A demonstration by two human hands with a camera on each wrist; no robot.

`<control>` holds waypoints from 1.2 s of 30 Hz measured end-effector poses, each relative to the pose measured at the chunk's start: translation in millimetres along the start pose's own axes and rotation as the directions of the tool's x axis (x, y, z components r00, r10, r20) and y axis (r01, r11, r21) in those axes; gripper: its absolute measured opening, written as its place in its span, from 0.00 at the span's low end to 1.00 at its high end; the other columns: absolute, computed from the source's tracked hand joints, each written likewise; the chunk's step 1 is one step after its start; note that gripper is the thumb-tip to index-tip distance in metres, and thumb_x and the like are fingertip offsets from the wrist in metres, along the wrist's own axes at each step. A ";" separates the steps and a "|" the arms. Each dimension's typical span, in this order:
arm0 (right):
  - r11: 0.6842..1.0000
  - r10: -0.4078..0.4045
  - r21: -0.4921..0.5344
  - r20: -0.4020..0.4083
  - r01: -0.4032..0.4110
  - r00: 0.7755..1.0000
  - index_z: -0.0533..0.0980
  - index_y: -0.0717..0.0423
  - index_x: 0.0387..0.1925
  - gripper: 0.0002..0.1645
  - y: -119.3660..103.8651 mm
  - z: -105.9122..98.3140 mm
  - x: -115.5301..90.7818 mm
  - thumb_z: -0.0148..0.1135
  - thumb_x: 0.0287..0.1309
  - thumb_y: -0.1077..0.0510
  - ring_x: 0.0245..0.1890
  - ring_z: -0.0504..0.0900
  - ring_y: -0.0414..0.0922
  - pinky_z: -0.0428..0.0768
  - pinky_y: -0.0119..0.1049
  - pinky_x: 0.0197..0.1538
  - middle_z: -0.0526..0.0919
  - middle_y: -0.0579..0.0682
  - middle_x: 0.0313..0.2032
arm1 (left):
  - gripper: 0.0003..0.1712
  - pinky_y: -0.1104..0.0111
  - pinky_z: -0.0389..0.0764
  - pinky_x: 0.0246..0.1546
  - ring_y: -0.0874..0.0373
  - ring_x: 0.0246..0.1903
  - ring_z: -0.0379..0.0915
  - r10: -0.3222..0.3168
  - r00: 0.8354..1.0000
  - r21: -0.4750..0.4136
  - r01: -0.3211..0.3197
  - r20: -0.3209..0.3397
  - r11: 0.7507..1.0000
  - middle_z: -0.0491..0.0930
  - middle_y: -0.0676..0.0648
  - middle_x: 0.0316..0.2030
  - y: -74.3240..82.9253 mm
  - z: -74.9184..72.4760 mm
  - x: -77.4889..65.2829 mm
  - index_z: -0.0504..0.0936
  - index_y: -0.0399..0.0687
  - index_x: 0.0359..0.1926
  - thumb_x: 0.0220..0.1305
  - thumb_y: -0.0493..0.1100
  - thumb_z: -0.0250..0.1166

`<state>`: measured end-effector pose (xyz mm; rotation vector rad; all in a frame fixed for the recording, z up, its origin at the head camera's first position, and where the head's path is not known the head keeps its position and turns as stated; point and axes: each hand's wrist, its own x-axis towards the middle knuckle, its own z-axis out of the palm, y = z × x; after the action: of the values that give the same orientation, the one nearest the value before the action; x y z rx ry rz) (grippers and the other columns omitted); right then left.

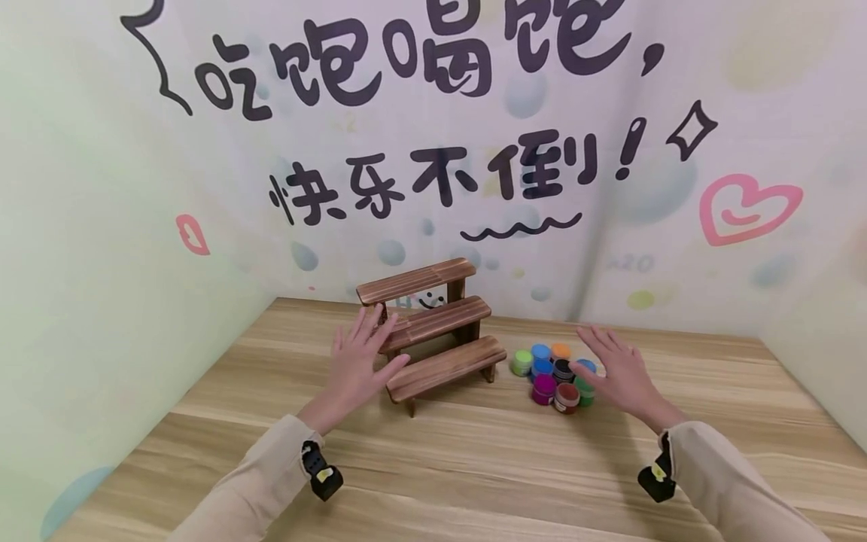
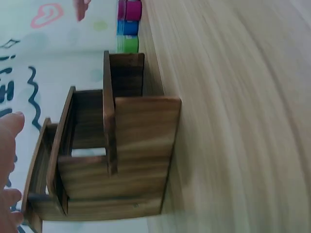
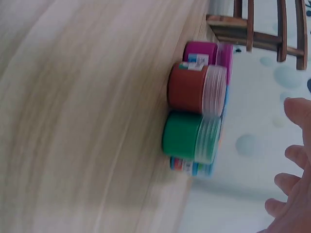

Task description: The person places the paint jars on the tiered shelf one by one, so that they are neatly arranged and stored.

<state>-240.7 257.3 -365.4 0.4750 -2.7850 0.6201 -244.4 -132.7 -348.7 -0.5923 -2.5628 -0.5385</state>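
Observation:
A three-tiered brown wooden shelf [image 1: 447,369] stands on the table, its stepped side panel [image 2: 146,131] filling the left wrist view. My left hand [image 1: 359,365] hovers by the shelf's left end with fingers spread and nothing held. To the right of the shelf sits a tight cluster of small paint jars with clear lids, among them a purple jar [image 1: 543,390], a red-brown jar [image 3: 187,88] and a green jar [image 3: 182,135]. Over the right edge of this cluster my right hand [image 1: 623,373] is raised, fingers extended, holding nothing; it partly hides the jars there.
The wood-grain table [image 1: 460,467] runs back to a printed cloth wall [image 1: 420,188] with large black characters and a pink heart. Light-coloured walls rise at both sides. A small black camera is strapped to each wrist, below the beige sleeves [image 1: 250,482].

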 end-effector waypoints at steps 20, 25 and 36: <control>0.971 0.122 0.208 0.007 -0.121 0.993 0.63 0.70 0.55 0.29 26.4 6.5 4.7 0.52 0.60 0.52 0.48 0.67 0.65 0.69 0.58 0.47 0.66 0.70 0.52 | 0.41 0.45 0.59 0.54 0.40 0.57 0.53 -0.266 0.964 -0.294 0.248 -0.023 0.923 0.56 0.34 0.59 -33.7 7.6 -22.5 0.58 0.38 0.62 0.52 0.51 0.64; 0.954 0.154 0.255 0.041 -0.160 0.987 0.64 0.69 0.54 0.28 28.6 12.9 6.3 0.53 0.59 0.52 0.47 0.70 0.64 0.73 0.54 0.45 0.68 0.70 0.50 | 0.40 0.48 0.62 0.53 0.40 0.55 0.57 -0.330 0.941 -0.372 0.336 0.082 0.865 0.58 0.33 0.58 -35.1 16.0 -25.7 0.58 0.36 0.62 0.53 0.51 0.64; 0.930 0.208 0.292 0.075 -0.221 0.975 0.67 0.70 0.51 0.24 28.6 22.2 11.3 0.54 0.59 0.56 0.45 0.71 0.61 0.74 0.50 0.45 0.72 0.68 0.46 | 0.34 0.52 0.69 0.48 0.41 0.48 0.66 -0.343 0.919 -0.479 0.393 0.193 0.785 0.69 0.34 0.49 -31.2 31.9 -27.0 0.64 0.35 0.57 0.54 0.48 0.63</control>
<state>-265.2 268.9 -392.0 0.2397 -2.8152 1.1042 -248.7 -152.4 -396.8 -0.2710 -2.6361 -1.3901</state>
